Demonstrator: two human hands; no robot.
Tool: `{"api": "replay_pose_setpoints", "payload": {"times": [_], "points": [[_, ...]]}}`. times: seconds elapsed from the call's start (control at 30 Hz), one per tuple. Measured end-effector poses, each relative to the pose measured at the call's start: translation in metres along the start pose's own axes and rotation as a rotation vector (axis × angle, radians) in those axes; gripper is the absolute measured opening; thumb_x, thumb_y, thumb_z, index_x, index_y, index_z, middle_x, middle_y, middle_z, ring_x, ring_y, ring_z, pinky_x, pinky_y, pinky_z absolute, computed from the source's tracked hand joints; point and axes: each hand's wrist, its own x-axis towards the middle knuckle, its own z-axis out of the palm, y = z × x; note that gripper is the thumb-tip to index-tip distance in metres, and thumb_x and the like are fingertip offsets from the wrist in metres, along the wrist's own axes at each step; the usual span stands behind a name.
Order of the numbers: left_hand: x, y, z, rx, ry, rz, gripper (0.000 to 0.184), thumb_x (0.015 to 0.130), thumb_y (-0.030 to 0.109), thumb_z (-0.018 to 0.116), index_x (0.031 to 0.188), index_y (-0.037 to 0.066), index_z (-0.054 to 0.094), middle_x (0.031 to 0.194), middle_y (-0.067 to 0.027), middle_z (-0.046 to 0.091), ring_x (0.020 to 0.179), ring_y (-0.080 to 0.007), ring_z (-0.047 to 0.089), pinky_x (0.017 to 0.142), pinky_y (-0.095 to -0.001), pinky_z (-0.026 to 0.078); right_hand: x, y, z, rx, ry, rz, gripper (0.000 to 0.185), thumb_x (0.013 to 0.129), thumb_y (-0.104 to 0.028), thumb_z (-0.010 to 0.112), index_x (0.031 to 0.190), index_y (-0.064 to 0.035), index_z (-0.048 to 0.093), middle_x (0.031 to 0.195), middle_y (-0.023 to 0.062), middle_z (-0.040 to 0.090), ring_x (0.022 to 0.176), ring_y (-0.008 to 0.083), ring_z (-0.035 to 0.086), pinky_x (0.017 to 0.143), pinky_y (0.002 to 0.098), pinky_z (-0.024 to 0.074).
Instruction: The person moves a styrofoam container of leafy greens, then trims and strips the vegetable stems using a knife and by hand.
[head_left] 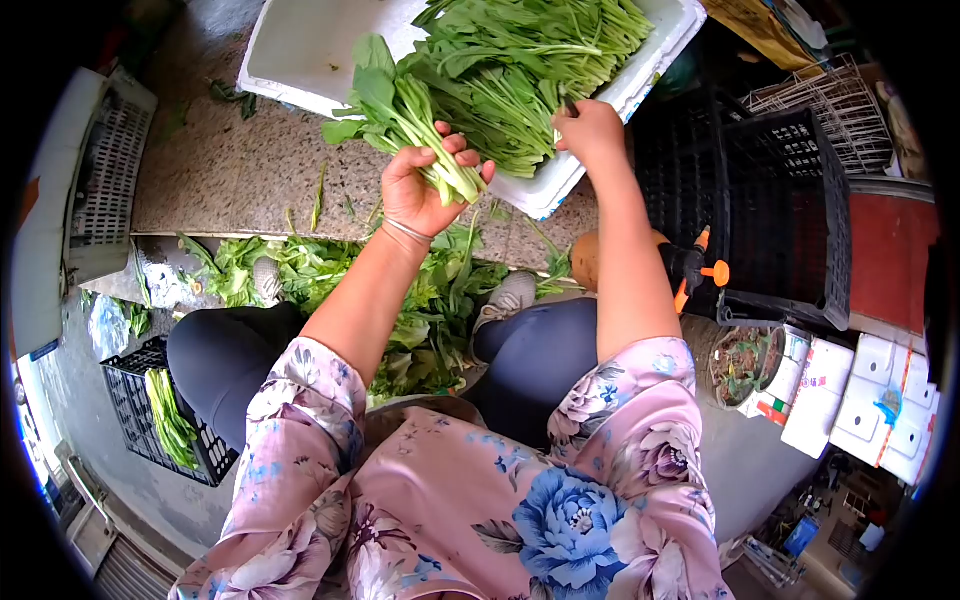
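Observation:
My left hand (418, 192) is wrapped round a small bunch of leafy greens (385, 100), stems toward my palm and leaves pointing up and left. The bunch is raised at the near edge of a white foam box (300, 50). Inside the box lie many more leafy greens (520, 60), stacked with their stems to the right. My right hand (592, 135) is closed over the box's near right side, beside those stems. A small dark thing shows at its fingertips, too little of it visible to name.
Loose leaves (410, 335) cover the floor between my feet. A stone ledge (220, 185) bears the box. At right stand black crates (780, 210) and an orange-nozzled sprayer (690, 265). A black basket (125, 390) with greens (170, 420) is at lower left.

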Motion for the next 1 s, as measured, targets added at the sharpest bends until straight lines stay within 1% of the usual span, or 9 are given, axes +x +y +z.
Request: {"api": "replay_pose_setpoints", "payload": {"times": [0.1,0.17,0.2,0.5,0.6,0.73,0.83,0.87,1.0], "points": [[0.000,-0.003,0.003,0.057,0.135,0.041,0.019,0.072,0.011,0.060,0.089,0.012,0.052,0.076,-0.0034,0.054,0.070,-0.0195,0.053,0.085,-0.0474,0.042,-0.017,0.007,-0.009,0.597,-0.247,0.156,0.016,0.073,-0.017,0.068,0.077,-0.0045,0.059,0.069,0.0014,0.059,0.054,0.0070,0.057,0.038,0.0202,0.0344],[0.003,-0.007,0.000,0.214,0.358,0.044,0.015,0.076,0.017,0.064,0.086,0.012,0.054,0.074,-0.0013,0.052,0.068,-0.0159,0.051,0.080,-0.0411,0.045,-0.027,0.004,-0.012,0.703,-0.340,0.159,0.017,0.073,-0.018,0.069,0.079,-0.0047,0.059,0.068,-0.0002,0.058,0.052,0.0056,0.054,0.036,0.0181,0.0303],[0.004,-0.008,-0.001,0.214,0.311,0.016,0.015,0.077,0.018,0.066,0.082,0.010,0.054,0.073,-0.0030,0.053,0.069,-0.0167,0.053,0.076,-0.0396,0.048,-0.030,0.003,-0.013,0.809,-0.433,0.162,0.019,0.074,-0.018,0.069,0.082,-0.0049,0.058,0.068,-0.0018,0.057,0.051,0.0043,0.052,0.035,0.0159,0.0261],[0.013,-0.024,-0.005,0.499,0.336,-0.111,0.020,0.078,0.017,0.065,0.092,0.006,0.055,0.085,-0.0069,0.060,0.081,-0.0192,0.059,0.076,-0.0345,0.049,-0.046,-0.021,-0.007,0.536,-0.465,-0.008,0.023,0.076,-0.018,0.067,0.091,-0.0023,0.061,0.069,-0.0017,0.058,0.052,0.0029,0.051,0.037,0.0160,0.0307],[0.013,-0.021,-0.008,0.545,0.325,-0.149,0.022,0.080,0.020,0.063,0.094,0.006,0.055,0.088,-0.0068,0.060,0.081,-0.0179,0.059,0.076,-0.0320,0.049,-0.051,-0.030,-0.003,0.433,-0.459,-0.146,0.030,0.080,-0.014,0.060,0.104,0.0040,0.057,0.078,0.0037,0.061,0.061,0.0062,0.056,0.052,0.0200,0.0426],[0.012,-0.019,-0.008,0.523,0.316,-0.121,0.025,0.081,0.020,0.062,0.098,0.003,0.056,0.089,-0.0081,0.061,0.081,-0.0180,0.059,0.075,-0.0317,0.049,-0.052,-0.029,-0.004,0.468,-0.526,-0.178,0.027,0.082,-0.011,0.056,0.105,0.0032,0.057,0.083,0.0048,0.062,0.063,0.0075,0.056,0.058,0.0205,0.0434],[0.009,-0.020,-0.004,0.455,0.341,-0.063,0.023,0.080,0.015,0.062,0.097,0.001,0.056,0.088,-0.0090,0.061,0.080,-0.0189,0.060,0.073,-0.0320,0.050,-0.057,-0.034,-0.010,0.487,-0.366,-0.082,0.025,0.082,-0.011,0.057,0.102,0.0027,0.058,0.083,0.0052,0.062,0.064,0.0074,0.056,0.056,0.0203,0.0430],[0.009,-0.021,-0.003,0.410,0.360,-0.044,0.022,0.080,0.015,0.062,0.096,0.001,0.056,0.089,-0.0089,0.060,0.080,-0.0186,0.060,0.074,-0.0323,0.050,-0.050,-0.024,-0.005,0.499,-0.327,-0.107,0.026,0.081,-0.015,0.060,0.100,0.0014,0.058,0.082,0.0048,0.062,0.061,0.0069,0.057,0.047,0.0183,0.0389],[0.008,-0.018,-0.004,0.423,0.349,-0.042,0.022,0.080,0.014,0.061,0.097,0.002,0.057,0.089,-0.0084,0.060,0.080,-0.0181,0.059,0.075,-0.0326,0.049,-0.061,-0.031,-0.014,0.456,-0.518,0.022,0.031,0.075,-0.023,0.069,0.095,-0.0021,0.059,0.079,0.0023,0.061,0.053,0.0054,0.055,0.036,0.0157,0.0285]]}}
